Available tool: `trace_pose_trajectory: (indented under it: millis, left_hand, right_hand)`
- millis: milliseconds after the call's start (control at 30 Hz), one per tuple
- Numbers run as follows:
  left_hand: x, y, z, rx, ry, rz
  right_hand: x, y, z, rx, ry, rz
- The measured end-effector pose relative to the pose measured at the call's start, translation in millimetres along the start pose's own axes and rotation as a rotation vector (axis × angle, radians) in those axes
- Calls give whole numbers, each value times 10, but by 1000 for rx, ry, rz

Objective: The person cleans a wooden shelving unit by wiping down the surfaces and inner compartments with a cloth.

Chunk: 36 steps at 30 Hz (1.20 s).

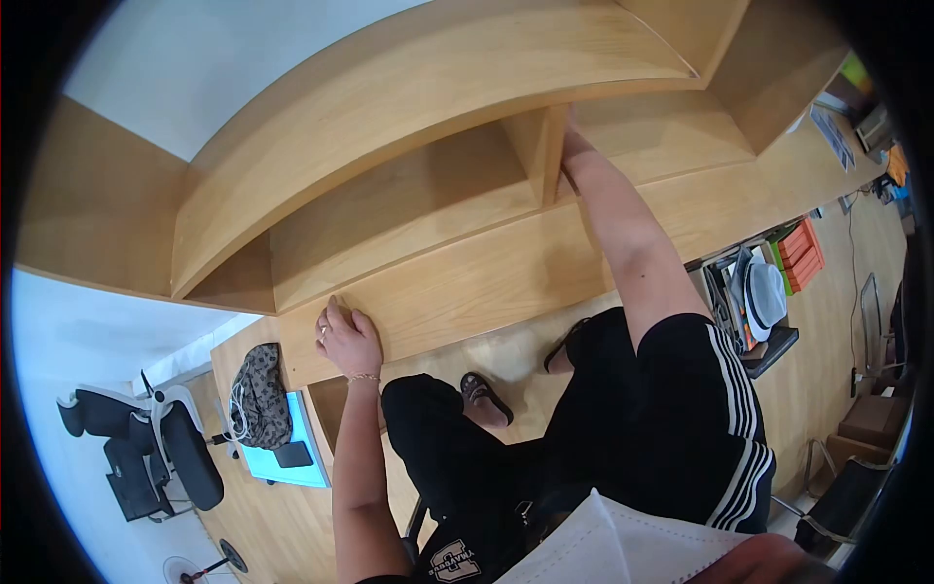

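My left hand [348, 341] lies on the wooden desktop [467, 282] close to its left end, with a ring on one finger and a bracelet at the wrist. Its fingers are loosely bent, the thumb stands apart, and it holds nothing. The right arm stretches up into the shelf unit on the desk. There my right hand [574, 144] is beside the upright wooden divider [552, 156], under the upper shelf [438, 73]. Its fingers are hidden, so I cannot see whether they hold or touch anything.
A patterned grey bag [261, 394] and a dark phone-like object [292, 455] lie on a light-blue sheet at left. A black office chair [175, 448] stands beyond. To the right are a white hat [764, 295], orange items [802, 256], and cardboard boxes [874, 420].
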<state>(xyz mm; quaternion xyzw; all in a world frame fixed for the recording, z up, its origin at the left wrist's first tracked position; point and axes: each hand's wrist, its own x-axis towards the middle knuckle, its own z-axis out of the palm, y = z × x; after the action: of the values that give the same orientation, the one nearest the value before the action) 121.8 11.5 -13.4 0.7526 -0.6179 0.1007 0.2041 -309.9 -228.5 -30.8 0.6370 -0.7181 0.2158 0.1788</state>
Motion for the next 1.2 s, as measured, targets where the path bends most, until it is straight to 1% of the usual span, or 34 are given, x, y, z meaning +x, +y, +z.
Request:
trace_pose_trajectory:
  millis: [33,133,200,267,333,400,467,567,667,767,867,967,1067,1167,1200]
  left_hand:
    - [4,-3,4,-8,2,1]
    - [3,4,-14,-9,5,0]
    - [13,12,-31,16,18,9]
    - [-4,0,-26,35,21,11]
    - [3,-14,-4,47,24,18]
    - [9,-8,9,68,20,19]
    - [24,3,5,77,9,11]
    - [7,36,-1,69,-14,-6]
    - [7,61,-16,81,11,4]
    - [8,72,-11,102,38,4]
    - [-3,94,-5,104,53,-10]
    - [-4,89,1,80,65,-6]
    - [-5,104,-25,68,60,-22]
    - [-13,107,-44,44,66,-25]
    - [-14,108,-49,29,63,-29]
  right_hand:
    - [83,27,-96,29,-20,1]
    - [108,405,-551,151,-178,24]
    - [40,921,-696,124,-120,18]
    - [-73,1664,-513,67,23,23]
    - [-251,2218,-746,20,-26,173]
    - [-457,2677,-958,-27,-96,394]
    - [-634,3068,-956,-12,4,453]
    - [-645,2958,-960,-157,-12,581]
    - [-589,2658,-865,-191,-39,613]
    - [-609,2150,-873,-99,-26,434]
    - [-668,1739,-851,-19,-40,312]
    - [-802,1268,-926,151,40,192]
    - [-984,847,-966,308,103,109]
    - [-1215,452,-1181,403,116,75]
    - [-1275,402,-1174,450,133,21]
